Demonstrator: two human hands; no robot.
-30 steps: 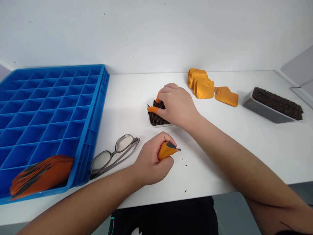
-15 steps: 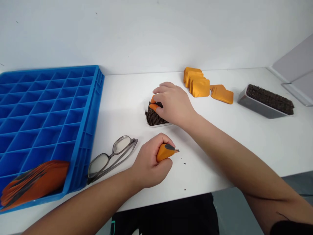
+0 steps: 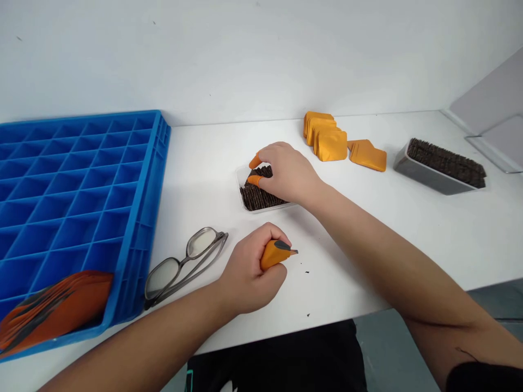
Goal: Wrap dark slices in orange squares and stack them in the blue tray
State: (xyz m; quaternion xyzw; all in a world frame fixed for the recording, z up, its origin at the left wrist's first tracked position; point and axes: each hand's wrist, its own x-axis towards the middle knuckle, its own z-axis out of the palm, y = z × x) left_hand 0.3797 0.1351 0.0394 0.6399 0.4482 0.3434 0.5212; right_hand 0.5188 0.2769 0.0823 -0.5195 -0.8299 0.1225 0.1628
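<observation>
My left hand (image 3: 250,275) is closed round a small orange foil pouch (image 3: 269,258) above the near part of the table. The pouch's mouth gapes towards the right and shows a dark grey inside. Beyond it, my right hand (image 3: 293,170) hovers over a clear plastic box (image 3: 239,182) packed with thin dark brown pieces (image 3: 265,198). Orange finger cots cover that hand's thumb and index finger, which are spread apart. The thumb tip is at the pieces; whether it touches them I cannot tell. Part of the box is hidden behind this hand.
A blue compartment crate (image 3: 141,212) fills the left side, with a bundle of orange pouches (image 3: 65,305) in its near corner. Glasses (image 3: 180,267) lie beside it. More orange pouches (image 3: 332,146) lie at the back, left of a second box (image 3: 425,174) of dark pieces. Dark crumbs dot the table.
My right index finger has lifted away from the thumb, so the gap between them is wider. The left hand keeps its hold on the pouch. The view has shifted slightly.
</observation>
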